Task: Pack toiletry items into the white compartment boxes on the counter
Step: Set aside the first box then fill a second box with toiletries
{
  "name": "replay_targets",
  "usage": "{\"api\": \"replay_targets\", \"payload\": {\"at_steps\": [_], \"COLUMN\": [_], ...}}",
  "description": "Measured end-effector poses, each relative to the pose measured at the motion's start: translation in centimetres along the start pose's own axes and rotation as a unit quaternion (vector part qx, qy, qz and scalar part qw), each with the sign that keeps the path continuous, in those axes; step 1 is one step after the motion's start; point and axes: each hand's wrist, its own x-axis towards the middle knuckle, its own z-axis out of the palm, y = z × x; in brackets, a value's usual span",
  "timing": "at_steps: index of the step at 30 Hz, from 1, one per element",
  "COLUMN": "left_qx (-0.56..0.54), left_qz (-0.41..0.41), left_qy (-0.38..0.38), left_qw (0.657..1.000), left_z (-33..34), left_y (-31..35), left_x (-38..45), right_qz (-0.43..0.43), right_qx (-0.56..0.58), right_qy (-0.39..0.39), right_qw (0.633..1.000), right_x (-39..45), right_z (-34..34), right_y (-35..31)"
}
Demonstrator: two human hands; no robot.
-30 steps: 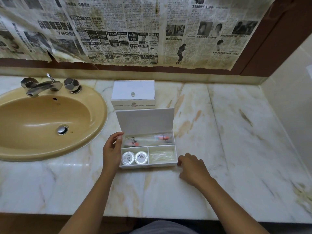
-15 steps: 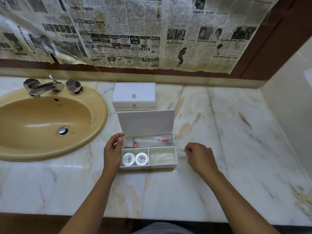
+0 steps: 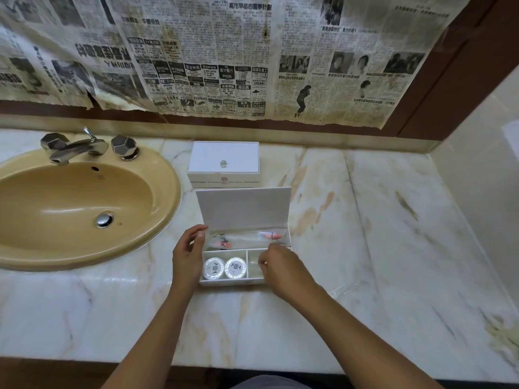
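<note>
Open white box (image 3: 243, 209) sits on the marble counter (image 3: 379, 248) just right of the sink (image 3: 84, 209), lid standing up at the back. Back long compartment holds a clear-wrapped packet with orange bits (image 3: 247, 237), likely toothbrush kit. Front left compartment holds two round wrapped discs (image 3: 225, 268), side by side, probably soaps. Front right compartment has something pale in it, mostly hidden by the right hand.

Right hand (image 3: 283, 269) is over the front right compartment, fingers curled down into it. Looks like it is placing or tucking a small clear item, but whether anything is pinched cannot be told; fingertips are hidden. Left hand (image 3: 187, 254) rests against the box's left wall, fingers loosely bent, thumb up near the back corner, steadying rather than gripping anything.

Second white box (image 3: 223, 162), lid shut with a small knob, stands directly behind the open one. Tap (image 3: 75, 146) at the sink's back edge. Newspaper (image 3: 224, 57) covers the wall above.

Step in hand, by my read: filling the last compartment of the front box. Next move calls for letting go of the item flat inside the walls, pulling the right hand clear, then bringing the lid down while the left hand keeps the box from sliding.
</note>
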Motion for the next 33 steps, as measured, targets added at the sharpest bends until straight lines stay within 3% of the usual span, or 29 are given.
{"api": "replay_targets", "payload": {"at_steps": [3,15,18,23,25,28,33], "left_qx": [0.002,-0.007,-0.005,-0.006,-0.004,-0.002,0.004], "left_qz": [-0.002,-0.002,-0.001,0.004,0.007,0.008,0.009], "left_qy": [0.001,0.004,0.004,0.004,0.004,0.000,0.004], "left_qw": [1.000,1.000,1.000,1.000,1.000,1.000,1.000], "left_z": [0.0,0.1,0.1,0.1,0.1,0.1,0.2], "left_y": [0.0,0.2,0.1,0.1,0.1,0.1,0.1], "left_x": [0.0,-0.1,-0.1,0.0,0.0,0.0,0.0], "right_qz": [0.037,0.035,0.005,-0.039,-0.025,0.024,0.118], "right_qx": [-0.002,0.051,0.081,0.154,0.142,0.096,-0.009], "right_qy": [-0.044,-0.029,0.034,0.226,0.252,0.222,0.046], "right_qw": [0.998,0.998,0.996,0.961,0.957,0.970,0.992], "right_x": [0.1,-0.3,-0.6,-1.4,-1.7,-2.2,-3.6], "right_z": [0.4,0.8,0.4,-1.1,-1.7,-2.1,-2.0], "right_y": [0.0,0.7,0.8,2.0,3.1,5.0,7.9]}}
